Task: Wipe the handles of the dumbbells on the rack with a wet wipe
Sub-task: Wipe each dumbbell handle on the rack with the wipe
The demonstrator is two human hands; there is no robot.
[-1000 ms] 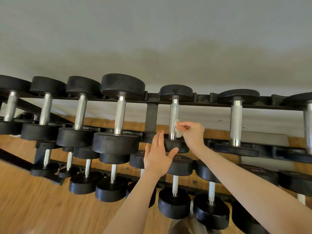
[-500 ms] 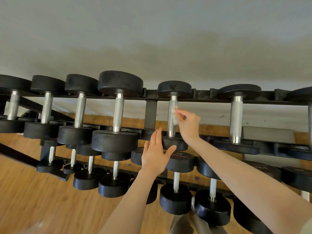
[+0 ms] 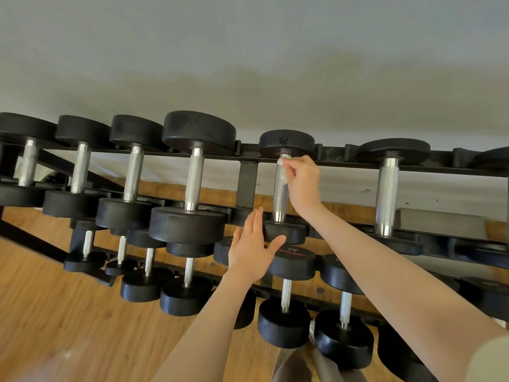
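Higher now, right hand [image 3: 303, 183] half hides wet wipe [image 3: 283, 175].

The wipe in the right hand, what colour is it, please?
White, seen in the head view: wipe.

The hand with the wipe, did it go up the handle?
Yes. The right hand with the wet wipe slid up the handle, from near the lower weight toward the upper one.

This is a gym or weights room: a black tiered rack [image 3: 248, 183] carries rows of round black dumbbells [image 3: 194, 177] with knurled steel handles, standing on a wooden floor [image 3: 55, 312] against a plain pale wall [image 3: 248, 64].
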